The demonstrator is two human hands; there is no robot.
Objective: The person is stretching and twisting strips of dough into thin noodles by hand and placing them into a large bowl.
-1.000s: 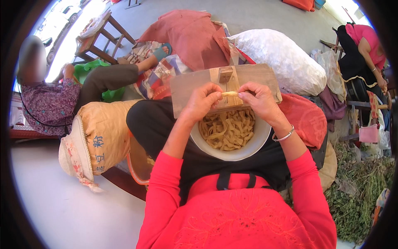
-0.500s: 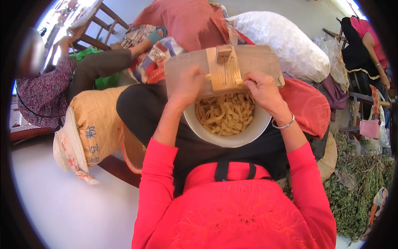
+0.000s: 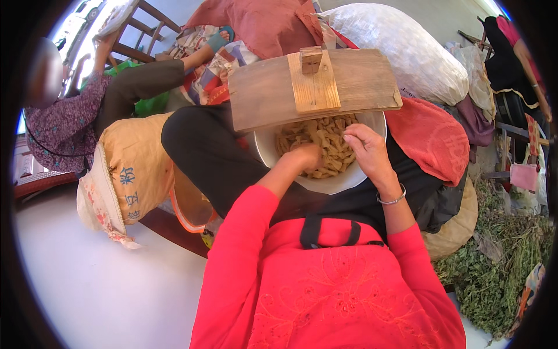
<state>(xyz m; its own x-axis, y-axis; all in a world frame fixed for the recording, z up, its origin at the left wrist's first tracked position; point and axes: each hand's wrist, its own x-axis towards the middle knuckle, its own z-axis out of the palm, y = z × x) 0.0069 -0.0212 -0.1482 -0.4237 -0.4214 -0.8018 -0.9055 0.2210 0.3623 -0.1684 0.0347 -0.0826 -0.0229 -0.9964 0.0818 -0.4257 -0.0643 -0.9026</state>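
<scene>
Tan, curled strips (image 3: 332,145) heaped in bowl (image 3: 340,185). Right fingers (image 3: 356,134) pinched together; left fingers (image 3: 309,155): cannot tell.

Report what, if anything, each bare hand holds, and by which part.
Cannot be told: the left hand is at tan, curled strips in a round white bowl, fingertips hidden; the right hand looks pinched, contents unclear.

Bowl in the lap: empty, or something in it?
Not empty: tan strips lie heaped in the bowl, showing around the left hand. The wooden board hides the bowl's far side.
</scene>
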